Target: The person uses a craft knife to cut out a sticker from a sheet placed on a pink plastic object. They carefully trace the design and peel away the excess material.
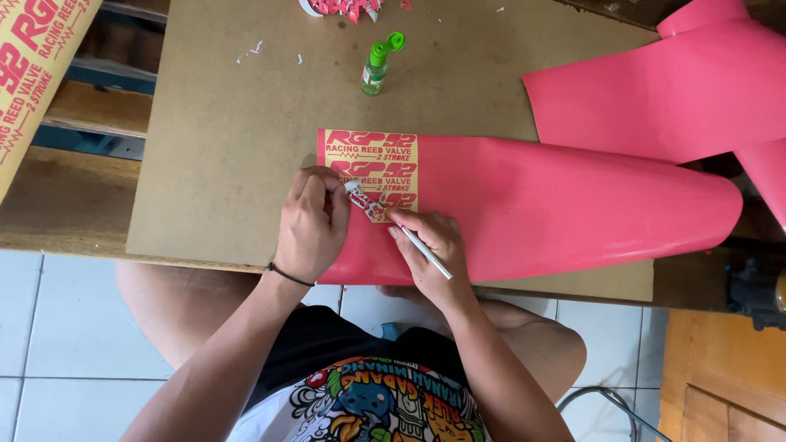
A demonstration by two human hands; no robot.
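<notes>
A red vinyl sheet [557,209] lies on a brown board, curling up at its right end. Its left part is weeded down to a tan backing patch [372,164] with red cut lettering. My left hand [311,221] rests on the sheet's left edge, its fingers pinching a small strip of peeled red and white scrap [366,200]. My right hand [434,245] grips a thin white pen-like tool [427,252], whose tip meets the scrap at the lower edge of the lettering patch.
A small green bottle [377,65] with its flip cap open stands behind the sheet. More red vinyl [655,90] curls at the far right. A pile of red scraps [344,8] sits at the board's [213,164] far edge. A printed tan sheet [33,74] leans at the left.
</notes>
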